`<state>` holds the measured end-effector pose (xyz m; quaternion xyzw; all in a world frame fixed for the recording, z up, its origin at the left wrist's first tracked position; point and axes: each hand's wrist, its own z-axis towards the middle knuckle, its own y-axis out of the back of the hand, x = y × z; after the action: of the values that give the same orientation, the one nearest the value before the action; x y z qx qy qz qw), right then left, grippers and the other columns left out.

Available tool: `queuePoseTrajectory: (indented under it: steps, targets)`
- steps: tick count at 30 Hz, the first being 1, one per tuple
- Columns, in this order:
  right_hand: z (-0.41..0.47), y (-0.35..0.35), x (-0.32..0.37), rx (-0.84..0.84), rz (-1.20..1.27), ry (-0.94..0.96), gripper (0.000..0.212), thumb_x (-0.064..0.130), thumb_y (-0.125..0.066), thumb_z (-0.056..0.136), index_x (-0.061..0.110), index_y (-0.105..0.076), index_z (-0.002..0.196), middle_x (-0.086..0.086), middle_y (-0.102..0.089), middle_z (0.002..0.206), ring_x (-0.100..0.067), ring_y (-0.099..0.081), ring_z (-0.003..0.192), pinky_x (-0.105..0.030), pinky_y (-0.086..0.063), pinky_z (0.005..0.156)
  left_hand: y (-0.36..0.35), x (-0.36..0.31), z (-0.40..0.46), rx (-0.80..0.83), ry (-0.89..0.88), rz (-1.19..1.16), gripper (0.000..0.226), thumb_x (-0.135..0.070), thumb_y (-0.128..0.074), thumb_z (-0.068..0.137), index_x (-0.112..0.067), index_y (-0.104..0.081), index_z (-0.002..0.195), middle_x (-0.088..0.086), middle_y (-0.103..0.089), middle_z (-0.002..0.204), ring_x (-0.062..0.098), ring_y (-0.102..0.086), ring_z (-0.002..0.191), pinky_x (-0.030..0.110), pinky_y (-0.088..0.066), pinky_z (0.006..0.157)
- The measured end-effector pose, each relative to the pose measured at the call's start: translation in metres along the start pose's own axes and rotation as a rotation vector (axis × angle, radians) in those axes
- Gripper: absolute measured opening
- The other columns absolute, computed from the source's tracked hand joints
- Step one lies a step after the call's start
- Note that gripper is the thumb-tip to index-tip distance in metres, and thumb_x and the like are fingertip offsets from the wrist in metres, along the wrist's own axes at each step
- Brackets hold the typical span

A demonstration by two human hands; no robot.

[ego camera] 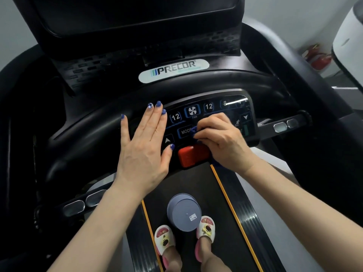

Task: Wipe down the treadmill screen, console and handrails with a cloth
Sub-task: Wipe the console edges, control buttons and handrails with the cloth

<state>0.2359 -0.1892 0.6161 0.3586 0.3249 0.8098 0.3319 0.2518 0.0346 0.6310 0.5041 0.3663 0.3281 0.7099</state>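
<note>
A black treadmill console (210, 109) with lit buttons sits below a dark screen (137, 14). My right hand (222, 140) grips a bunched blue cloth (194, 131) and presses it on the panel next to the MODE button, just above the red stop button (191, 156). My left hand (145, 142) lies flat with straight fingers on the left part of the console and the curved black handrail (94, 122). Most of the cloth is hidden under my right hand.
Metal grip sensors sit on the left bar (84, 203) and the right bar (284, 125). A grey-blue bucket (184, 212) stands upside down on the belt (186, 183) by my slippered feet (164, 240). A white appliance (349, 40) stands at the right.
</note>
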Motion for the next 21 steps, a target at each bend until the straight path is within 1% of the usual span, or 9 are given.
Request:
queuePoseTrajectory:
  steps: [3,4,6,8,12,16,19,21]
  targets:
    - [0.001,0.005,-0.006,0.098,0.010,0.055,0.010,0.004,-0.065,0.088,0.004,-0.074,0.085,-0.009,-0.068,0.099,-0.023,-0.053,0.094,-0.033,-0.048,0.085,0.000,0.000,0.000,-0.001,0.000,0.008,0.071,-0.039,-0.043,0.094,-0.011,-0.022,0.156,0.003,-0.015,0.165,0.014,-0.008,0.153,0.052,0.007,0.121]
    - [-0.001,0.010,-0.011,0.097,0.004,0.039,0.008,0.003,-0.067,0.088,0.004,-0.075,0.085,-0.009,-0.068,0.099,-0.023,-0.054,0.094,-0.035,-0.049,0.084,0.001,0.000,0.000,-0.003,-0.001,0.007,0.071,-0.038,-0.044,0.094,-0.011,-0.023,0.156,0.003,-0.015,0.165,0.014,-0.009,0.152,0.053,0.007,0.121]
    - [-0.003,0.017,-0.016,0.042,0.002,-0.005,0.011,0.005,-0.066,0.088,0.003,-0.075,0.084,-0.009,-0.068,0.096,-0.023,-0.054,0.093,-0.035,-0.049,0.083,0.001,0.001,0.000,-0.007,-0.001,0.001,0.071,-0.038,-0.044,0.093,-0.011,-0.023,0.156,0.003,-0.016,0.165,0.015,-0.010,0.152,0.053,0.007,0.121]
    - [0.000,0.012,-0.010,0.019,0.003,0.003,0.014,0.007,-0.063,0.089,0.003,-0.075,0.083,-0.010,-0.068,0.095,-0.023,-0.053,0.091,-0.034,-0.048,0.083,0.001,0.000,0.000,-0.012,0.004,0.002,0.071,-0.038,-0.044,0.093,-0.010,-0.024,0.156,0.003,-0.016,0.165,0.015,-0.010,0.152,0.052,0.008,0.121]
    - [0.001,0.006,-0.008,0.082,0.022,0.057,0.013,0.007,-0.063,0.090,0.004,-0.074,0.085,-0.009,-0.067,0.097,-0.025,-0.056,0.092,-0.031,-0.048,0.085,0.000,-0.003,0.000,0.000,0.022,0.006,0.071,-0.038,-0.043,0.093,-0.010,-0.024,0.156,0.003,-0.015,0.165,0.015,-0.010,0.152,0.051,0.009,0.121]
    - [-0.007,0.014,-0.018,-0.022,0.020,-0.026,0.015,0.008,-0.062,0.089,0.002,-0.075,0.084,-0.010,-0.067,0.095,-0.021,-0.052,0.092,-0.029,-0.046,0.085,0.007,-0.006,0.001,0.010,0.028,0.007,0.072,-0.040,-0.042,0.093,-0.009,-0.025,0.155,0.004,-0.016,0.165,0.015,-0.011,0.152,0.052,0.011,0.120]
    - [-0.010,0.009,-0.016,-0.057,-0.001,-0.046,0.012,0.005,-0.063,0.088,0.000,-0.073,0.085,-0.011,-0.067,0.095,-0.022,-0.052,0.091,-0.025,-0.044,0.087,0.008,-0.015,0.005,0.010,0.040,-0.007,0.076,-0.042,-0.046,0.092,-0.009,-0.022,0.156,0.004,-0.012,0.165,0.014,-0.006,0.153,0.051,0.016,0.119]
    - [-0.011,0.006,-0.016,-0.074,0.006,-0.072,0.010,0.003,-0.063,0.087,-0.001,-0.072,0.089,-0.012,-0.066,0.097,-0.022,-0.053,0.092,-0.025,-0.043,0.088,0.006,-0.022,0.008,0.017,0.034,-0.011,0.078,-0.042,-0.047,0.092,-0.009,-0.019,0.156,0.004,-0.008,0.166,0.013,-0.002,0.153,0.051,0.017,0.119]
